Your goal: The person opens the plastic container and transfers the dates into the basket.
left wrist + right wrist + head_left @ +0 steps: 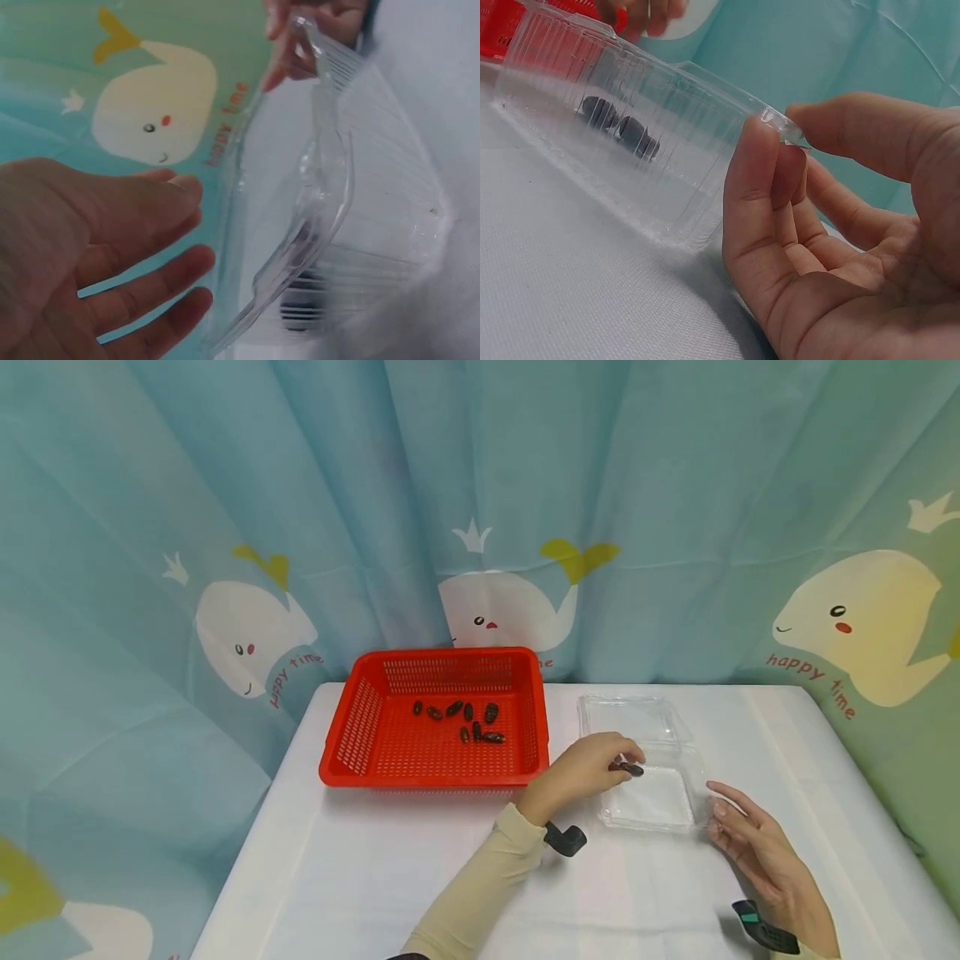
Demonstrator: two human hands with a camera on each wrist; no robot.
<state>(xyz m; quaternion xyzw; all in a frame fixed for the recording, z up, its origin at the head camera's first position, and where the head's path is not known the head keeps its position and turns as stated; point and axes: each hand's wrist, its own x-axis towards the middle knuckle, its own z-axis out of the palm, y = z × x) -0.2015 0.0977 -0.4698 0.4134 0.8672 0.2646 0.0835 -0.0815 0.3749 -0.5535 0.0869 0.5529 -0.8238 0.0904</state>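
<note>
A clear plastic clamshell box (648, 822) sits on the table with its lid (628, 714) folded back. Inside it lie two dark brown dates (634, 137), also seen blurred through the plastic in the left wrist view. My left hand (588, 768) hovers over the box's left side, fingers loosely bent and apart, nothing between them in the left wrist view. Part of the dates is hidden behind this hand in the head view. At the box's near right corner my right hand (768, 852) pinches the rim between thumb and fingers.
A red plastic basket (348, 777) stands to the left of the box, with several more dates (491, 712) on its floor. The white-covered table (360, 877) runs up to a blue-green curtain (675, 527) printed with whales. Dark straps circle both wrists.
</note>
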